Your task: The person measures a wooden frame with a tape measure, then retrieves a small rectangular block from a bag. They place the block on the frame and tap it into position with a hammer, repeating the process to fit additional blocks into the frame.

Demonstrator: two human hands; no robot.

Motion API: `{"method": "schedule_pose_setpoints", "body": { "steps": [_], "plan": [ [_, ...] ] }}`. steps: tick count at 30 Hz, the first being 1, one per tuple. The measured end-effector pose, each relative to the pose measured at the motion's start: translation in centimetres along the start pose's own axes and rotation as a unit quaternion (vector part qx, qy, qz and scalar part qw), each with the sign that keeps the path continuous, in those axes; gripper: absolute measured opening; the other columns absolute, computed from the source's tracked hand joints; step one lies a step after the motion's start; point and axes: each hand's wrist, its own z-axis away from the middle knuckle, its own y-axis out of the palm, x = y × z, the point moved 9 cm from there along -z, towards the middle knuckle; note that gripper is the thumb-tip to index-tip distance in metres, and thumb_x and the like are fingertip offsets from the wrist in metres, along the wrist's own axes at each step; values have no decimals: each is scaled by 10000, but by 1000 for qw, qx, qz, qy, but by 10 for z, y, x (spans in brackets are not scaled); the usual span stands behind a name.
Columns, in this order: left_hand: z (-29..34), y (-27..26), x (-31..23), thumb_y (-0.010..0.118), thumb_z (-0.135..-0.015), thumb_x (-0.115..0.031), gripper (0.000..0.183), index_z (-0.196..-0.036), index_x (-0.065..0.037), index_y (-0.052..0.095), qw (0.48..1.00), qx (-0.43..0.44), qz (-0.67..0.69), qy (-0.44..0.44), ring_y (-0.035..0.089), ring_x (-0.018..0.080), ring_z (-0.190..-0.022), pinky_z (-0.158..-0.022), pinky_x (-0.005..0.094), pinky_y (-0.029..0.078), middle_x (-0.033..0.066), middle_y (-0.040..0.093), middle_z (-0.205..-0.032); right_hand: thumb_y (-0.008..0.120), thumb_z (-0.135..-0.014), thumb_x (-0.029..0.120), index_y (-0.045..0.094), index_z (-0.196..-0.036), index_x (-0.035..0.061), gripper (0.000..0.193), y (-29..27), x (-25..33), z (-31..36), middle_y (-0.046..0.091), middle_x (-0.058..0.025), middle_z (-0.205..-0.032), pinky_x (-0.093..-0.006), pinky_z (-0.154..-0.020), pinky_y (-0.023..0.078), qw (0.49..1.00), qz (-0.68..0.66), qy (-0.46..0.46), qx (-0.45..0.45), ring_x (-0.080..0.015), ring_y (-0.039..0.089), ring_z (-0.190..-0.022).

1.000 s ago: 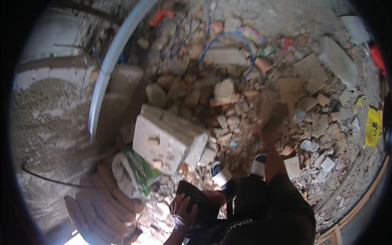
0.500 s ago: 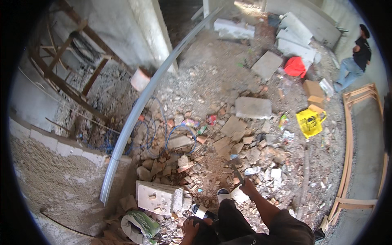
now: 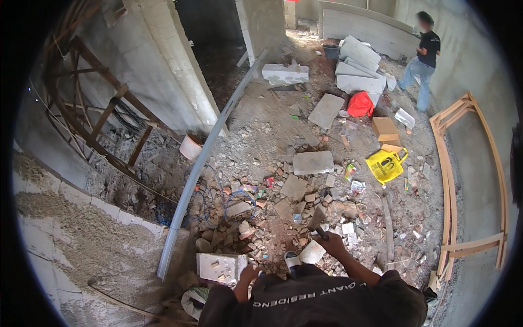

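Observation:
My right hand (image 3: 334, 246) is closed round the dark handle of a trowel (image 3: 317, 220), whose broad, dull blade points away over the rubble. Beside the right end of a pale block (image 3: 217, 266), my left hand (image 3: 249, 273) hangs low with nothing visible in it. Its fingers look loosely apart, and I cannot tell whether they touch the block. Just beyond my dark shirt, part of one shoe (image 3: 292, 260) shows, with a whitish chunk (image 3: 312, 253) to its right.
Broken bricks and stones cover the ground. A long metal channel (image 3: 194, 173) slants along the left, past a rough block wall (image 3: 71, 229). Wooden frames (image 3: 448, 191) lean at the right. Ahead lie a yellow bag (image 3: 385, 165), a slab (image 3: 313, 163) and a red bag (image 3: 360, 104). Another person (image 3: 425, 60) stands far right.
My body leans further forward, and the view has shifted. My left hand has moved from my leg to beside the pale block. The trowel's blade now shows broader; the other person stands more upright.

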Motion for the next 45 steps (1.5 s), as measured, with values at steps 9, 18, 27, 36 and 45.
{"method": "schedule_pose_setpoints", "body": {
  "steps": [9,18,27,36,45],
  "plan": [
    [-44,-82,-40,540,-842,-501,586,-1220,-54,552,994,-61,72,53,550,388,-1085,-899,447,439,226,590,-1156,641,-810,434,659,-913,42,405,-22,-25,-1,658,-203,-800,-428,-666,473,999,-49,17,-12,-365,636,-776],
    [-77,-59,107,486,-862,-493,602,-1138,34,580,989,100,-89,-59,518,426,-1104,-930,474,408,295,554,-1160,667,-778,405,662,-847,23,389,42,-72,-74,614,-85,-601,-329,-496,481,985,-104,139,6,-194,591,-480],
    [-201,-276,147,524,-874,-437,573,-1216,23,531,992,16,-94,-82,509,403,-1138,-947,470,411,265,530,-1231,653,-759,502,683,-933,33,501,101,-107,-203,674,-195,-889,-439,-766,506,959,-20,281,29,-366,644,-865],
    [-395,-435,-59,560,-885,-337,380,-1078,-18,635,962,-110,248,-2,596,337,-1040,-875,419,458,191,639,-1088,703,-682,517,583,-1105,-27,700,168,-190,-234,644,-217,-968,-378,-772,526,917,36,384,107,-278,650,-893],
    [-594,-572,-121,562,-846,-499,500,-1074,-60,635,988,-131,-67,40,597,340,-1044,-884,408,457,194,645,-1065,639,-825,263,592,-1031,23,320,90,-40,-609,632,-150,-728,-387,-530,479,994,6,-5,110,-222,615,-621]
  ]
}}
